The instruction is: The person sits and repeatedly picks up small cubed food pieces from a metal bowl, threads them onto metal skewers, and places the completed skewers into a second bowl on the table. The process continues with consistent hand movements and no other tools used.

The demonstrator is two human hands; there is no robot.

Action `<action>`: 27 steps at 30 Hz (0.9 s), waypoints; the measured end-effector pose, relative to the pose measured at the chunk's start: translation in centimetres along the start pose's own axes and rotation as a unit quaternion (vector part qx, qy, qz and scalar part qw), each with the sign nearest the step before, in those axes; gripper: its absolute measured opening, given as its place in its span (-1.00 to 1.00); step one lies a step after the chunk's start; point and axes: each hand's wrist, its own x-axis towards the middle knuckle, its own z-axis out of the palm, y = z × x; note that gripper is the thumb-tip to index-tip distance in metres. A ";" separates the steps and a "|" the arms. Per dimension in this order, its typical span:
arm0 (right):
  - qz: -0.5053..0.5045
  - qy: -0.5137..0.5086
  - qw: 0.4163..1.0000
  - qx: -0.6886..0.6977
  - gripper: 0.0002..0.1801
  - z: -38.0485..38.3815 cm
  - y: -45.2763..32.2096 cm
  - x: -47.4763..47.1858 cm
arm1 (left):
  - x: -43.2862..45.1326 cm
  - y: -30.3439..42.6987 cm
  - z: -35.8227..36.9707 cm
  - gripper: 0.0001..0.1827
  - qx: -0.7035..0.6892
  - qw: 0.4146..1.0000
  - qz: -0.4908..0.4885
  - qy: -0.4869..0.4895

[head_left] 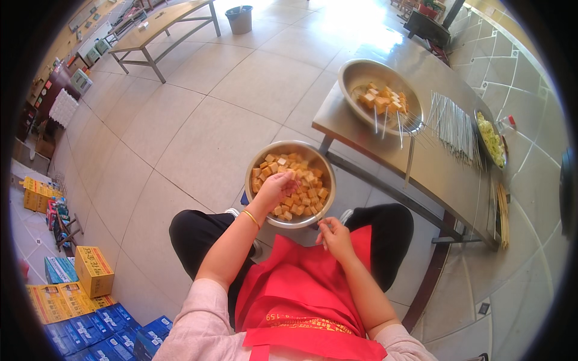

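Note:
A round metal basin (332, 180) on the floor between my knees holds many golden-brown cubes, apparently fried tofu (311, 198). Above it, my left hand (276, 192) pinches a tofu cube (291, 172), partly hidden by the fingers. My right hand (335, 238), by the basin's near right rim, grips the lower end of a thin skewer (316, 208). That skewer slants up over the basin towards my left hand; its tip is too blurred to make out. In a second metal basin (350, 79), on the steel table, lie skewers loaded with similar cubes (384, 98).
The steel table (429, 158) to my right bears a row of metal skewers (454, 128) and a dish of pale green pieces (490, 140). Bamboo sticks (502, 216) lie by its near end. Stacked cartons (95, 270) stand at left, with a bucket (239, 20) farther off.

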 end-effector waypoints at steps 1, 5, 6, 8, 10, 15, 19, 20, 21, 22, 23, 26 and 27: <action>0.000 0.002 1.000 0.002 -0.84 0.0 0.1 0.0 | -0.1 -0.1 0.2 -0.68 0.021 1.000 -0.007 -0.002; -0.042 0.039 0.998 -0.015 -0.86 0.3 0.6 0.6 | -1.1 -1.8 2.0 -0.66 0.106 0.993 -0.035 -0.049; -0.039 0.048 0.998 -0.005 -0.87 0.3 0.7 0.9 | -1.5 -2.5 2.6 -0.65 0.157 0.984 -0.061 -0.061; -0.034 0.061 0.998 0.007 -0.87 0.3 0.8 1.2 | -2.2 -4.2 3.8 -0.62 0.229 0.966 -0.064 -0.098; -0.032 0.071 0.997 0.012 -0.87 0.2 0.8 1.2 | -2.3 -4.9 3.9 -0.62 0.246 0.961 -0.060 -0.109; -0.033 0.101 0.994 0.020 -0.85 0.0 0.9 1.3 | -1.1 -4.2 2.1 -0.67 0.508 0.847 0.153 0.014; -0.023 0.092 0.995 0.029 -0.84 -0.1 1.3 1.4 | -1.1 -4.7 1.9 -0.70 0.684 0.663 0.304 0.025; -0.024 0.091 0.995 0.030 -0.84 -0.2 1.5 1.4 | -1.0 -4.9 2.0 -0.71 0.683 0.663 0.306 0.026; -0.024 0.090 0.995 0.032 -0.84 -0.2 1.6 1.4 | -0.9 -5.1 2.2 -0.71 0.685 0.662 0.303 0.024; -0.025 0.088 0.995 0.033 -0.84 -0.3 1.6 1.4 | -0.8 -5.2 2.4 -0.72 0.682 0.661 0.311 0.023; -0.024 0.088 0.995 0.033 -0.84 -0.3 1.7 1.4 | -0.8 -5.3 2.4 -0.73 0.684 0.662 0.305 0.027; -0.020 0.083 0.996 0.035 -0.85 -0.3 1.7 1.4 | -0.7 -4.9 2.4 -0.77 0.633 0.733 0.248 0.042; -0.019 0.079 0.996 0.037 -0.85 -0.3 1.6 1.4 | -0.6 -4.5 2.2 -0.78 0.578 0.794 0.180 0.046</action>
